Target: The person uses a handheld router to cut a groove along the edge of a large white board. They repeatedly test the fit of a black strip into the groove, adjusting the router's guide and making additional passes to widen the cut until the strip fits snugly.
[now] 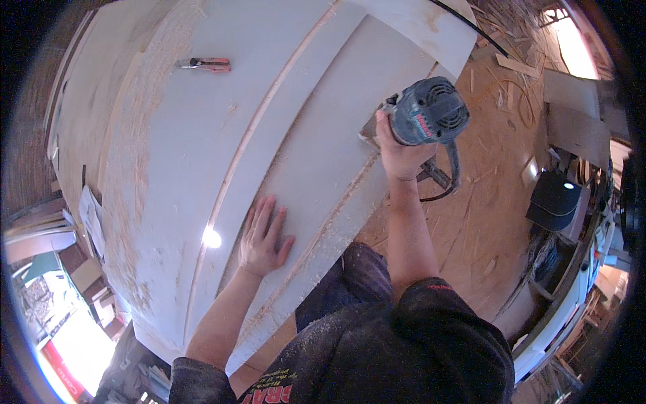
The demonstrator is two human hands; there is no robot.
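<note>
My right hand (402, 153) grips a dark router (431, 113) by its body, with its base at the right side of a large pale board (336, 128). A groove full of sawdust (330, 219) runs along the board from the router toward my body. Fingers stretched out, my left hand (263, 239) lies flat on the board, left of that groove. Further left, a long strip-like groove (259, 114) curves along the panel. A utility knife with a red handle (214, 64) lies on the panel at the far left. The router's bit is hidden.
A black power cord (471, 25) crosses the top right corner of the board. Wood offcuts and shavings (515, 87) litter the floor at the right, near an orange cord (528, 111). A black cap (553, 200) sits at the far right. Sawdust (145, 121) covers the left boards.
</note>
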